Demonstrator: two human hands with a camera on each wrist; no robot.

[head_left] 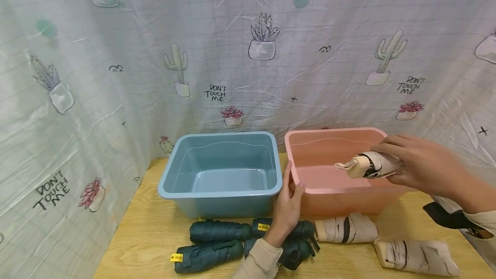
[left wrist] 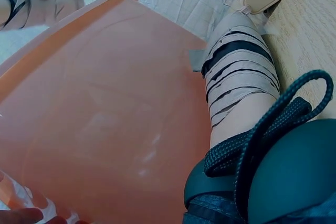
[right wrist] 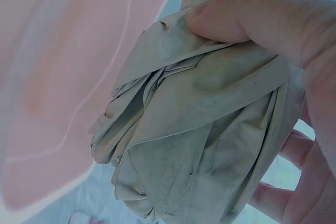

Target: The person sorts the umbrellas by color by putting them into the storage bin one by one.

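My right hand [head_left: 410,162] grips a folded beige umbrella [head_left: 381,165] above the right part of the pink bin [head_left: 348,190]. Its handle end points left, over the bin's inside. Close up in the right wrist view, the thumb presses on the creased beige cloth [right wrist: 199,114], with fingers around the far side. At the bin's front left corner, my left hand [head_left: 287,203] holds the rim, thumb in front and fingers along the left wall. Fingertips [left wrist: 23,216] show at the lower left of the left wrist view. Below this hand lie dark green folded umbrellas [head_left: 211,255].
A blue bin [head_left: 221,193] stands left of the pink one. In front of the pink bin lie two more folded beige umbrellas, one [head_left: 348,228] close to its wall and another [head_left: 418,256] farther right. A patterned curtain [head_left: 232,55] hangs behind the wooden table [head_left: 135,236].
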